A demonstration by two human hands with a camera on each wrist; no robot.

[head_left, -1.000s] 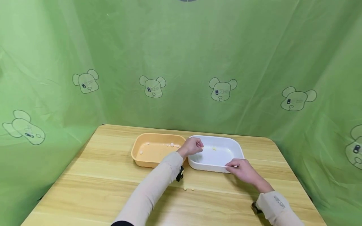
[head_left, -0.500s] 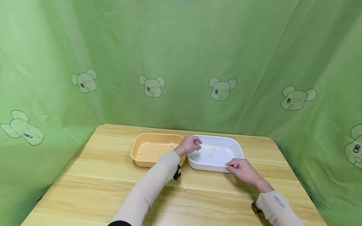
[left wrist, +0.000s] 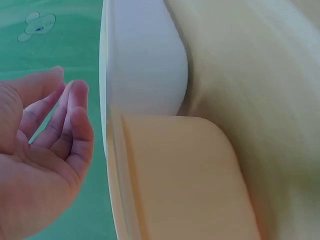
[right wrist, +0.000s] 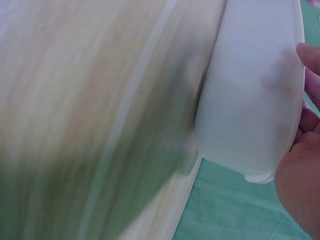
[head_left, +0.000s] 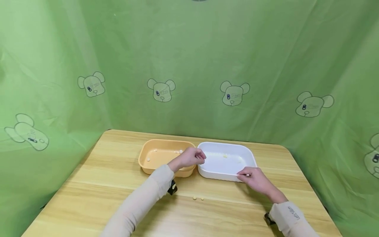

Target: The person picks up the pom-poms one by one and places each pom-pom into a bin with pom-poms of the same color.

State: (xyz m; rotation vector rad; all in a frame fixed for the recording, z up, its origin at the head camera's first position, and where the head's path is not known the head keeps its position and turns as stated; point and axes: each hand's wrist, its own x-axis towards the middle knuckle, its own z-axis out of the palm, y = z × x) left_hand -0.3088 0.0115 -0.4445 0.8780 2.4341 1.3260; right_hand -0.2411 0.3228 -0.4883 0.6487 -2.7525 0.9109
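My left hand (head_left: 190,157) hovers over the right end of the orange tray (head_left: 150,170), fingertips reaching toward the white tray (head_left: 220,176). In the left wrist view its fingers are loosely bent, the thumb close to the index finger, and no object shows between them. The near right rim of the white tray is pinched by my right hand (head_left: 255,180); the right wrist view has the thumb outside the wall and the fingers behind the rim. Yellow bits (head_left: 225,156) lie inside the white tray. Small white balls (head_left: 148,159) are scattered in the orange one, partly hidden by my left hand.
Two small yellow pieces (head_left: 194,197) lie on the wooden table (head_left: 231,214) in front of the trays. Both trays stand side by side near the far edge. A green curtain (head_left: 192,115) with bear-head prints surrounds the table.
My left hand has drawn back leftward from above the white tray to the orange tray's right end. A small yellow bit appeared in the white tray half a second ago. My right hand keeps its place.
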